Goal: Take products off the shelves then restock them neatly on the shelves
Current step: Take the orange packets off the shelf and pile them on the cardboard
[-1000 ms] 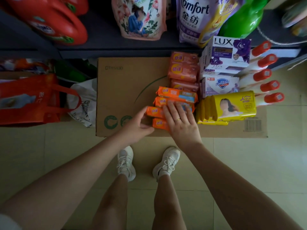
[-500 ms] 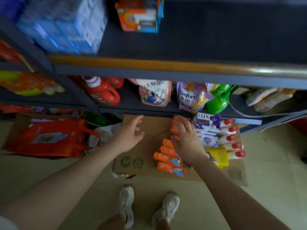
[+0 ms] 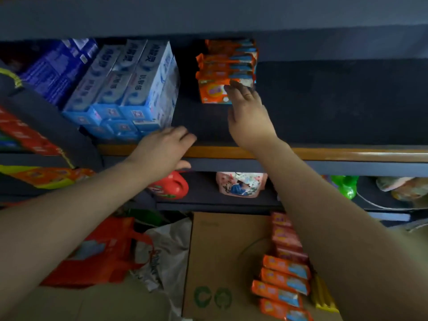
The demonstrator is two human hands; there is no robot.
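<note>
Soap packs [image 3: 228, 70] stacked on dark shelf [image 3: 335, 100]; right hand [image 3: 246, 112] fingertips touch stack, fingers straight. Left hand [image 3: 162, 150] relaxed, empty, over orange shelf edge [image 3: 347, 155]. Bare shelf rightward.

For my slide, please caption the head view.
Right hand touches orange soap packs on the shelf; left hand hovers open.
</note>
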